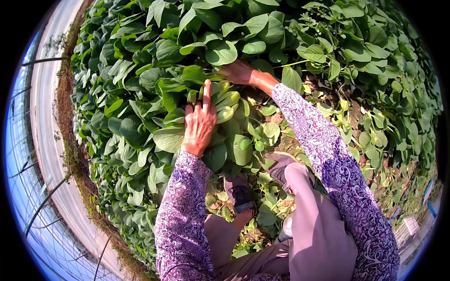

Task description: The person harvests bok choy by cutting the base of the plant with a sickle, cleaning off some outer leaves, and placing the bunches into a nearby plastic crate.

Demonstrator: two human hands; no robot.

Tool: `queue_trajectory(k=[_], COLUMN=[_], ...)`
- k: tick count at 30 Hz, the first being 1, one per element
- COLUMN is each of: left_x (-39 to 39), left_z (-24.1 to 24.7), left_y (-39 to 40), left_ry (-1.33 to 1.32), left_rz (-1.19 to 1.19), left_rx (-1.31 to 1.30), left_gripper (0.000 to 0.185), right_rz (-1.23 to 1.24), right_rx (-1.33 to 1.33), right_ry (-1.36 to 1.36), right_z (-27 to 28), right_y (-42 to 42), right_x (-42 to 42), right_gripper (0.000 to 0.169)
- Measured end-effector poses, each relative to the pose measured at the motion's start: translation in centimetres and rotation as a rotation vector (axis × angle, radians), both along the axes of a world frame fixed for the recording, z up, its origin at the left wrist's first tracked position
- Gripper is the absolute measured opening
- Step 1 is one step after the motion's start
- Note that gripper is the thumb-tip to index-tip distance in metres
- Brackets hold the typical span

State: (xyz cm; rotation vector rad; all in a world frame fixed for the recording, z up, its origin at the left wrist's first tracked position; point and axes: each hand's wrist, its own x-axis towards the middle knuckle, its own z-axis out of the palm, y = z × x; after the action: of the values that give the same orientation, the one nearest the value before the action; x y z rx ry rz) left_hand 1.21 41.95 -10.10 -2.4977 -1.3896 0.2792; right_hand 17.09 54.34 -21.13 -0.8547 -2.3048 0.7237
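Observation:
Leafy green plants with pale, thick stalks (225, 114), like bok choy, lie bunched between my two hands. My left hand (199, 121) rests on the bunch from the near side, its index finger stretched out over the stalks and its other fingers bent among the leaves. Whether it grips a plant cannot be made out. Beyond the stalks, my right hand (239, 72) reaches in from the right at the plants' base. Its fingertips are hidden under leaves.
Dense leafy plants (140, 77) stand ahead and to the left. Loose leaves and soil (277, 121) lie around my shoes (239, 193). A pale strip (52, 123) and curved greenhouse poles (44, 203) run along the left. A white plastic crate (406, 230) stands at the far right.

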Motion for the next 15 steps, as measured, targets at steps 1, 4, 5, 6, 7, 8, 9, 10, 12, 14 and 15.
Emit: queue_trajectory(k=[1,4,5,6,7,8,9,10,12,14,15], left_x=[-0.2,-0.8,-0.2,0.4,0.7,0.9,1.2,1.6,2.5,3.0,3.1], left_z=[0.3,1.7,2.6,3.4,4.3,5.3,6.5,7.9,10.0,13.8,15.7], left_y=[-0.1,-0.6,-0.6,-0.6,-0.8,-0.9,-1.2,-1.6,-2.4,-4.3,-5.1], left_ry=[-0.035,-0.081,-0.111,-0.147,-0.210,-0.272,-0.335,-0.355,-0.388,-0.428,-0.404], left_rz=[-0.020,-0.101,-0.141,-0.189,-0.218,-0.247,-0.277,-0.309,-0.380,-0.287,-0.294], left_rx=[-0.005,-0.003,0.009,0.029,0.013,-0.002,-0.014,-0.034,0.016,-0.129,-0.128], left_gripper=[0.012,0.014,0.014,0.016,0.017,0.018,0.019,0.022,0.022,0.021,0.018], right_rz=[0.014,0.034,-0.025,-0.034,-0.037,-0.008,-0.031,0.013,-0.020,-0.017,0.061], right_rx=[-0.052,-0.240,-0.229,-0.308,-0.390,-0.488,-0.614,-0.654,-0.660,-0.821,-0.879], right_ry=[-0.054,-0.072,-0.082,-0.060,-0.031,-0.047,-0.086,-0.102,-0.012,0.091,0.065], right_z=[0.4,6.0,8.6,10.5,12.0,13.5,15.4,16.5,17.5,21.7,23.3], right_y=[-0.1,-1.3,-1.9,-2.4,-2.9,-3.3,-4.0,-4.5,-6.3,-8.4,-8.7], right_x=[0.7,5.0,6.6,8.1,9.3,10.6,11.5,12.5,15.5,16.0,16.1], right_gripper=[0.032,0.031,0.030,0.031,0.032,0.039,0.039,0.039,0.043,0.045,0.043])
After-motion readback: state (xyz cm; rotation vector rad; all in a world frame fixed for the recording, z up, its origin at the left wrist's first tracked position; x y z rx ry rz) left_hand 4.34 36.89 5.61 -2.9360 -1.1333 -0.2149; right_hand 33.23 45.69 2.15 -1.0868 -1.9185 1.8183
